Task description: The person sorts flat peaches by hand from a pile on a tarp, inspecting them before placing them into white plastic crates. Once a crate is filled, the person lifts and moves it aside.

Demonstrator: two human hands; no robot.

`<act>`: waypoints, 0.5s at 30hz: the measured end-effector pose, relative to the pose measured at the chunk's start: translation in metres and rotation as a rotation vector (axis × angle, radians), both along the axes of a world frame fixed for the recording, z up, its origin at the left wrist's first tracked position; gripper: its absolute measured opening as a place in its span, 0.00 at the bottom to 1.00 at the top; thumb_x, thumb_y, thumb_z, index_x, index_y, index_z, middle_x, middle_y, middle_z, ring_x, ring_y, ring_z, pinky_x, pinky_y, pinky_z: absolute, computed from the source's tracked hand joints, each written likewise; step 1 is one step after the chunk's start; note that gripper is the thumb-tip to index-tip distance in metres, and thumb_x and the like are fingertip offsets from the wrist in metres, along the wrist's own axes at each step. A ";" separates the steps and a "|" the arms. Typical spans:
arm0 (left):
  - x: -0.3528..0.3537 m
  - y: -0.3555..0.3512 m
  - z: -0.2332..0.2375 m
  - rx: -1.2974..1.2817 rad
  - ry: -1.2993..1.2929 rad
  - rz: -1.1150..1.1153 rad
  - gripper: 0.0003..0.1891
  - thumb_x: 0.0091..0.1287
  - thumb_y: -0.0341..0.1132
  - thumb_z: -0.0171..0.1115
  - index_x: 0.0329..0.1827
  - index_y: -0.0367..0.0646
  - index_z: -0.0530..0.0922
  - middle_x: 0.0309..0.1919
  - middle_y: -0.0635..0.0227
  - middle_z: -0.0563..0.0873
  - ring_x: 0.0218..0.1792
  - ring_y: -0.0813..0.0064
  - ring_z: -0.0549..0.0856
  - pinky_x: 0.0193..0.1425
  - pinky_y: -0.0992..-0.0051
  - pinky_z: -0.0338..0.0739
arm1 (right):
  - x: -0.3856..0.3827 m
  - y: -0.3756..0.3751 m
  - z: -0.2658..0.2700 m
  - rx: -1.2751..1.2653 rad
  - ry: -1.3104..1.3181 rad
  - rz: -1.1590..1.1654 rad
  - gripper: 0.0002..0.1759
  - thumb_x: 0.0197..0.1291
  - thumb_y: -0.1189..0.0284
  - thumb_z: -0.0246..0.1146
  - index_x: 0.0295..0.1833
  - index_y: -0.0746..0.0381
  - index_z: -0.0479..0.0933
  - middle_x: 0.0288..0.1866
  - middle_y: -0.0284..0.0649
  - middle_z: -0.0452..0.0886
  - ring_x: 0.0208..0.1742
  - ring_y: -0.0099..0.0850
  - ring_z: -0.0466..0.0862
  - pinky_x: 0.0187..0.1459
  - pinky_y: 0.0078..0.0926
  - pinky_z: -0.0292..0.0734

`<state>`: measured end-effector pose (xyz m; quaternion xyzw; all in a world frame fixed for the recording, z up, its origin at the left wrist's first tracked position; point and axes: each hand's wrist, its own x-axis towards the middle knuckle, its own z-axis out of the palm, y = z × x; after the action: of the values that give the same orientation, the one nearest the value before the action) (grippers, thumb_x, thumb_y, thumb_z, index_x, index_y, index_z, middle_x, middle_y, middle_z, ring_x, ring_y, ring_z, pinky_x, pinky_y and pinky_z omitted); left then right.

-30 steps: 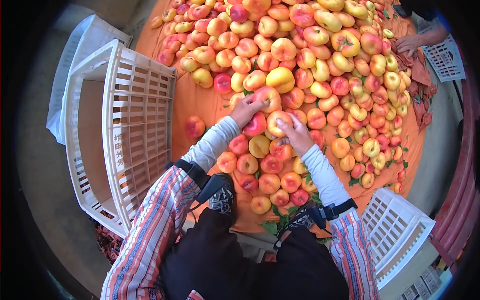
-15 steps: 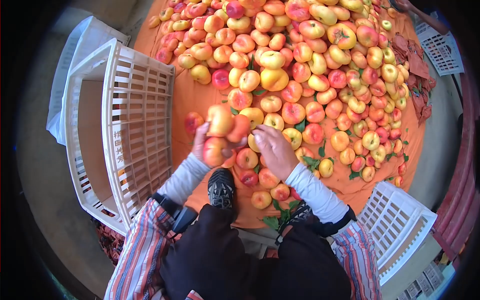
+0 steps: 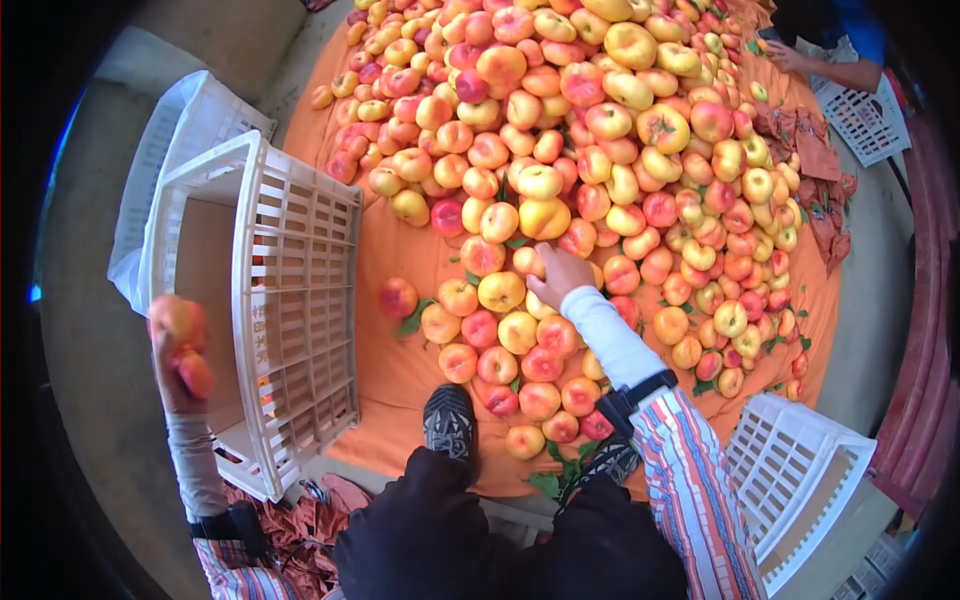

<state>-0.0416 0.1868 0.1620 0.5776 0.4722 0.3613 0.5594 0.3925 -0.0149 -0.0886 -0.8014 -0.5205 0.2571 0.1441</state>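
Note:
My left hand (image 3: 172, 380) is at the far left, beside the open mouth of a white plastic crate (image 3: 245, 300). Its fingers are closed around a few red-yellow flat nectarines (image 3: 178, 322), blurred by motion. Over the near part of the fruit pile, my right hand (image 3: 563, 277) has thumb and fingers closed about a flat nectarine (image 3: 528, 262). Several loose flat nectarines (image 3: 497, 365) lie between that hand and my shoes. The large pile (image 3: 590, 120) spreads beyond on an orange cloth (image 3: 385, 360).
A second white crate (image 3: 795, 480) stands at the right. Behind the left crate is another crate with plastic lining (image 3: 165, 170). At the upper right, another person's hand (image 3: 788, 57) is near the pile, by a white crate (image 3: 865, 120). Leaves (image 3: 565, 465) lie near my shoe (image 3: 450, 422).
My left hand has swung left from over the cloth to the crate's mouth, carrying flat nectarines. My right hand has moved slightly up onto another fruit. The other person's arm reaches further in.

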 end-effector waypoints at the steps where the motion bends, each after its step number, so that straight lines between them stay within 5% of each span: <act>1: -0.030 0.009 -0.028 -0.074 0.023 0.085 0.26 0.60 0.50 0.57 0.55 0.40 0.68 0.43 0.62 0.78 0.35 0.76 0.80 0.42 0.77 0.78 | 0.003 -0.007 0.000 0.105 0.089 -0.028 0.23 0.48 0.60 0.63 0.50 0.57 0.69 0.40 0.48 0.77 0.38 0.46 0.80 0.39 0.36 0.77; 3: -0.040 0.007 -0.059 -0.422 0.074 0.216 0.22 0.60 0.45 0.57 0.52 0.39 0.71 0.39 0.66 0.79 0.38 0.74 0.80 0.41 0.74 0.78 | 0.006 -0.021 0.003 0.211 0.373 -0.106 0.21 0.50 0.60 0.63 0.46 0.60 0.72 0.41 0.48 0.79 0.33 0.44 0.80 0.37 0.34 0.78; 6: -0.007 -0.004 -0.039 -0.710 0.071 -0.027 0.22 0.61 0.44 0.57 0.53 0.39 0.70 0.39 0.68 0.79 0.38 0.76 0.81 0.42 0.75 0.78 | 0.006 -0.038 0.002 0.216 1.255 -0.545 0.23 0.53 0.57 0.62 0.47 0.63 0.70 0.38 0.40 0.78 0.33 0.34 0.80 0.32 0.33 0.80; 8: 0.009 -0.007 -0.039 -0.586 0.137 -0.018 0.22 0.60 0.43 0.57 0.53 0.39 0.71 0.40 0.67 0.80 0.39 0.75 0.81 0.42 0.75 0.79 | 0.006 -0.040 0.007 0.295 1.677 -0.715 0.23 0.54 0.57 0.61 0.48 0.64 0.70 0.37 0.37 0.76 0.33 0.29 0.80 0.30 0.33 0.81; 10: 0.002 0.003 -0.041 -0.502 0.234 -0.063 0.22 0.59 0.41 0.58 0.55 0.39 0.71 0.44 0.62 0.80 0.45 0.70 0.80 0.50 0.71 0.76 | 0.008 -0.028 0.013 0.245 1.696 -0.867 0.23 0.55 0.58 0.61 0.49 0.62 0.69 0.38 0.38 0.75 0.36 0.30 0.80 0.31 0.34 0.82; 12: -0.011 0.023 -0.042 0.038 0.754 -0.261 0.23 0.59 0.39 0.58 0.56 0.39 0.70 0.48 0.58 0.78 0.51 0.68 0.77 0.56 0.69 0.71 | 0.010 -0.009 0.027 0.194 1.538 -0.825 0.23 0.55 0.58 0.60 0.50 0.61 0.68 0.37 0.39 0.74 0.36 0.31 0.79 0.32 0.35 0.82; 13: -0.012 0.030 -0.040 0.320 0.999 -0.357 0.24 0.58 0.38 0.59 0.57 0.39 0.69 0.50 0.57 0.77 0.53 0.67 0.75 0.58 0.68 0.69 | 0.008 0.003 0.028 0.147 1.310 -0.651 0.24 0.52 0.59 0.63 0.51 0.59 0.68 0.36 0.39 0.75 0.34 0.33 0.79 0.31 0.37 0.81; 14: -0.012 0.036 -0.037 0.496 1.158 -0.192 0.25 0.58 0.38 0.58 0.58 0.38 0.69 0.54 0.55 0.74 0.58 0.65 0.71 0.63 0.66 0.62 | 0.006 0.015 0.018 0.298 0.794 -0.352 0.25 0.50 0.61 0.63 0.53 0.58 0.68 0.40 0.40 0.74 0.35 0.34 0.79 0.30 0.37 0.80; 15: 0.016 0.029 -0.020 0.555 0.928 -0.105 0.23 0.58 0.36 0.58 0.57 0.37 0.70 0.55 0.55 0.73 0.59 0.65 0.71 0.63 0.67 0.62 | 0.000 0.024 0.008 0.417 0.269 -0.057 0.26 0.48 0.63 0.64 0.54 0.56 0.67 0.44 0.40 0.74 0.36 0.36 0.79 0.28 0.38 0.79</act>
<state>-0.0254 0.2161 0.1425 0.8252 0.5271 0.1509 0.1357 0.3929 0.0090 -0.0807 -0.7272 -0.5154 0.2443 0.3819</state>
